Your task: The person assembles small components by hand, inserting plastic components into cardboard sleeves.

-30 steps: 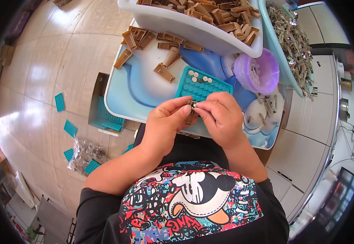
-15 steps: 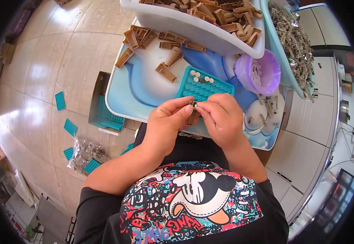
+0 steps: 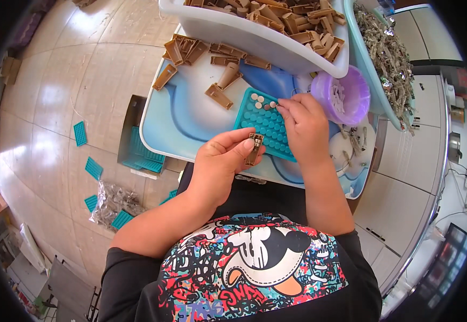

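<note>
My left hand [image 3: 218,161] pinches a small brown plastic casing [image 3: 254,149] upright between thumb and fingers, its hollow side with metallic parts facing up. Just beyond it lies a teal tray [image 3: 263,127] with rows of round pockets. A few pale round discs, like button cells [image 3: 258,105], sit at the tray's far end. Over that end reaches my right hand [image 3: 306,126], thumb and forefinger closed together beside the discs. What those fingertips hold, if anything, is hidden.
Loose brown casings [image 3: 218,96] lie on the blue-white table [image 3: 190,121]. Behind stand a white bin [image 3: 255,29] full of casings, a purple tub [image 3: 359,102] and a teal basin [image 3: 365,59] of wired parts. Left on the floor are a box [image 3: 129,129], teal trays [image 3: 79,133] and a plastic bag [image 3: 113,201].
My right hand has left the casing and moved up and right to the tray's far end. My left hand stays in place with the casing.
</note>
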`<action>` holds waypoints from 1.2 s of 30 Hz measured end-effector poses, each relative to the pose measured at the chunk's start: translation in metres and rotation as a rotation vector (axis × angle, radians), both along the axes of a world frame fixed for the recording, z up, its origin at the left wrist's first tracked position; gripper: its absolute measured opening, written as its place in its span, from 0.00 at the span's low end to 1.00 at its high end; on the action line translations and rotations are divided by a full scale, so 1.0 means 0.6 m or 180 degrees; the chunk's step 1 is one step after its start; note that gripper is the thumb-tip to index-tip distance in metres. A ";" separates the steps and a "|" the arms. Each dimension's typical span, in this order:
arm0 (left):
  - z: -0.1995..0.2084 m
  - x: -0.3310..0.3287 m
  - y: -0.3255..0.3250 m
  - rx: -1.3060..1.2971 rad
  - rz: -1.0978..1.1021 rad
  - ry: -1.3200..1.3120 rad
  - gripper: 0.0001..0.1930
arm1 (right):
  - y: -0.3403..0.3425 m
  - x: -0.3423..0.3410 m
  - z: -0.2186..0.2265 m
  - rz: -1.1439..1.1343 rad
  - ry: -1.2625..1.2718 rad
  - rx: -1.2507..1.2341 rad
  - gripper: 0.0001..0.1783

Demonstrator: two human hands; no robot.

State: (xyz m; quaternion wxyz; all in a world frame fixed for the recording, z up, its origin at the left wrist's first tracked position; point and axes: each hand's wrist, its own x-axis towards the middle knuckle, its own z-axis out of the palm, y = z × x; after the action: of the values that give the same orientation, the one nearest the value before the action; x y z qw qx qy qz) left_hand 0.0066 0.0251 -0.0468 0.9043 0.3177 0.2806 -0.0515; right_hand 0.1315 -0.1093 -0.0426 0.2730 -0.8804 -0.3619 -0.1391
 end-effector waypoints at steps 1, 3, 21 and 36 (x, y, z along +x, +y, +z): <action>0.001 0.000 0.000 0.0002 0.0004 0.0001 0.14 | -0.001 0.001 -0.002 0.0080 -0.0033 -0.0034 0.06; 0.002 0.001 0.000 0.0011 -0.0012 0.0000 0.14 | -0.004 -0.008 0.004 0.0150 0.0085 0.0091 0.07; -0.014 -0.006 -0.007 0.0036 0.0101 -0.0124 0.14 | 0.007 -0.076 0.014 0.0793 0.0496 0.0432 0.09; 0.001 -0.027 0.031 0.0094 0.0498 -0.0365 0.09 | 0.096 -0.016 0.025 0.0580 -0.0206 -0.0413 0.11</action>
State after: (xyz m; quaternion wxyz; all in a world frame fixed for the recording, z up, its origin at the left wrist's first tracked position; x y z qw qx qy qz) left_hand -0.0096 0.0435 -0.0462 0.9153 0.3105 0.2530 0.0417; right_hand 0.1216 -0.0519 -0.0278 0.2151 -0.8547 -0.4573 -0.1182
